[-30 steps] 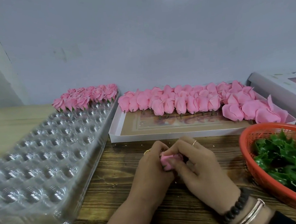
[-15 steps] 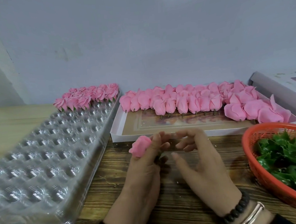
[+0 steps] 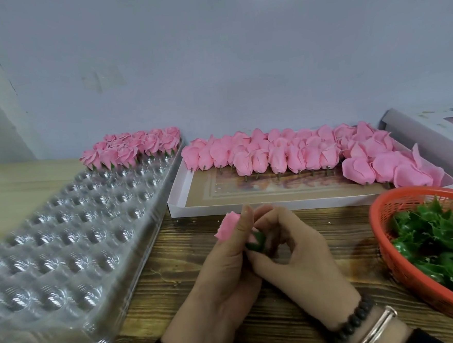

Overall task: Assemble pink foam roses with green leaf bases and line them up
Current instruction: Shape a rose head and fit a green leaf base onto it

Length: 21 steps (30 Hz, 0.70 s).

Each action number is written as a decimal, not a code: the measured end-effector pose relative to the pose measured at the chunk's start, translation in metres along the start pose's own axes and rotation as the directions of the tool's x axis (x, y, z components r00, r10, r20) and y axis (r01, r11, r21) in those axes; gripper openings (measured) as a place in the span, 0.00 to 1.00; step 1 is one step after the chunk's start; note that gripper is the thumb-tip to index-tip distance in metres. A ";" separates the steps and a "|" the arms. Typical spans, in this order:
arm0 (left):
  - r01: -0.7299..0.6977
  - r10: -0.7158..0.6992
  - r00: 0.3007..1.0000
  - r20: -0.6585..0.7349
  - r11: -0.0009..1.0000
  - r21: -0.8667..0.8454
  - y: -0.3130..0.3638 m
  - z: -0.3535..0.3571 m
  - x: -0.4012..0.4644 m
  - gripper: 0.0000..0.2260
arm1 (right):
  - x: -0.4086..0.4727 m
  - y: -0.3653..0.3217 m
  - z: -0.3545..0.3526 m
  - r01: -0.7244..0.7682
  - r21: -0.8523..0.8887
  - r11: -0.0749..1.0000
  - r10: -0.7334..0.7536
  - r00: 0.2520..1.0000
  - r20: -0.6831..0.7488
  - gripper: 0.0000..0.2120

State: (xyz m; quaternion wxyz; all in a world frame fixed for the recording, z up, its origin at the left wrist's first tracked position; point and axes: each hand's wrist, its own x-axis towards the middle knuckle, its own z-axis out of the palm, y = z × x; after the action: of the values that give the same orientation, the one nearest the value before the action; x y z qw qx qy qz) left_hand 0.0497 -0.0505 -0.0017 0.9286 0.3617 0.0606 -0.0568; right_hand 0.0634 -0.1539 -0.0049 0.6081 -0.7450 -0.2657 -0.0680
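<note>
My left hand (image 3: 221,273) grips a pink foam rose (image 3: 227,224) low over the wooden table, the flower pointing up and left. A green leaf base (image 3: 257,241) sits at the rose's lower end, and my right hand (image 3: 293,257) pinches it with curled fingers. Several finished roses with green bases (image 3: 135,148) stand in the far rows of a clear blister tray (image 3: 63,236). A white box (image 3: 212,208) behind my hands holds many bare pink roses (image 3: 285,153) on short stems.
An orange basket (image 3: 382,230) full of green leaf bases (image 3: 439,239) stands at the right edge. A closed grey-white box (image 3: 431,130) lies at the far right against the pale wall. The blister tray fills the left side of the table.
Earlier both hands worked the rose together, then my left hand lifted it left while my right hand opened. Now my right hand has come back and pinches the green base at the rose.
</note>
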 end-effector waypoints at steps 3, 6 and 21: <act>0.003 -0.003 1.000 -0.003 1.000 0.006 0.004 -0.002 0.000 0.25 | 0.002 -0.003 -0.005 -0.153 0.220 0.963 0.129 0.984 0.120 0.09; -0.048 0.050 0.998 -0.034 0.997 0.059 0.002 -0.001 0.000 0.15 | 0.001 -0.001 -0.003 -0.188 0.154 0.970 0.169 0.977 0.126 0.16; -0.086 0.089 0.996 -0.004 0.975 0.203 0.001 -0.002 0.000 0.06 | 0.001 -0.006 -0.005 -0.250 0.198 0.948 0.221 0.963 0.158 0.10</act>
State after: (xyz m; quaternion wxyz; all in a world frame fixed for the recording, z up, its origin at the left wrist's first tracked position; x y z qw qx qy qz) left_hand 0.0498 -0.0484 -0.0021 0.8881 0.4571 0.0444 -0.0193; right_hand 0.0629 -0.1577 0.0020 0.6701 -0.7036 -0.2208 0.0845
